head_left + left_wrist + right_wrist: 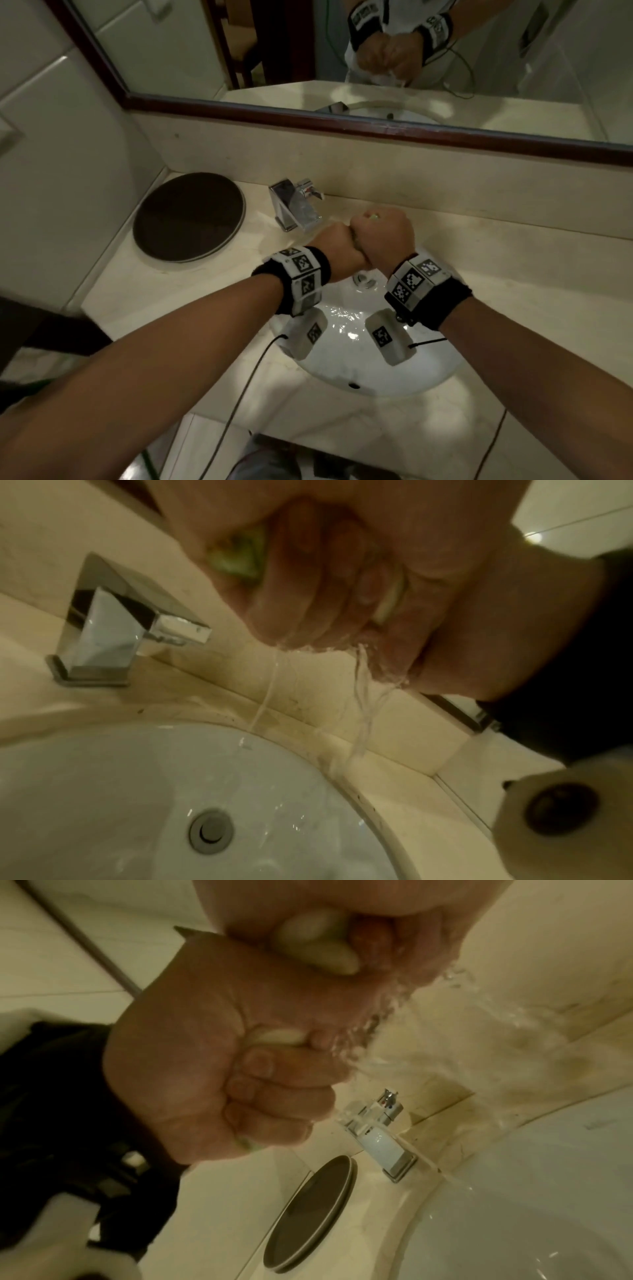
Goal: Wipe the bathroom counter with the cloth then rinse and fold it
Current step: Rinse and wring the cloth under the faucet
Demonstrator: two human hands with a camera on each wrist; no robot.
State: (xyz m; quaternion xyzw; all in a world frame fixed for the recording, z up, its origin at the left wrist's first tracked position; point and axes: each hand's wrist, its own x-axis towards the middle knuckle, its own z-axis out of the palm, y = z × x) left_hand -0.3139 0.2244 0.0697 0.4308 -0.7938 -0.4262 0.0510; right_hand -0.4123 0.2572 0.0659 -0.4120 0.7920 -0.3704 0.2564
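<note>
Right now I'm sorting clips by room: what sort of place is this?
A bathroom, most likely: a white basin set into a pale stone counter, a chrome faucet beside it, and a wood-framed wall mirror above.

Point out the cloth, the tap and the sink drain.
cloth [240, 551]: left wrist view, green bit bulging between the fingers.
tap [296, 207]: head view, top of the chrome spout.
sink drain [211, 831]: left wrist view, centre of the plug.
</note>
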